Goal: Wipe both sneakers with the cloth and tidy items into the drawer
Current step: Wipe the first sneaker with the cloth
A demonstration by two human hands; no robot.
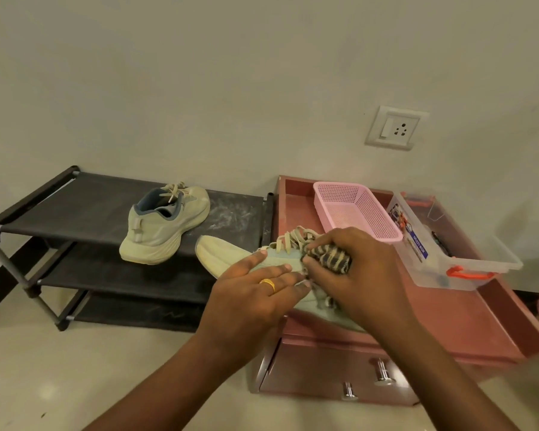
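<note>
The left hand (255, 293), fingers flat, steadies a pale green lace-up sneaker (224, 255) at the reddish-brown worktop's (448, 321) edge. The right hand (355, 269) grips a striped brown-and-cream cloth (330, 258) against its laces. The matching sneaker (165, 225) sits on a black rack (75, 206).

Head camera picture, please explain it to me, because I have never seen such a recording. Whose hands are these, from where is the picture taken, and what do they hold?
There is no machine here. A person wears one camera on the head, and it looks down at their own two bare hands. The left hand presses with straight fingers on a pale sneaker to steady it. The right hand grips a striped cloth against its laces. The other sneaker stands on the black shoe rack. On the red cabinet stand a pink basket and a clear plastic box.
</note>
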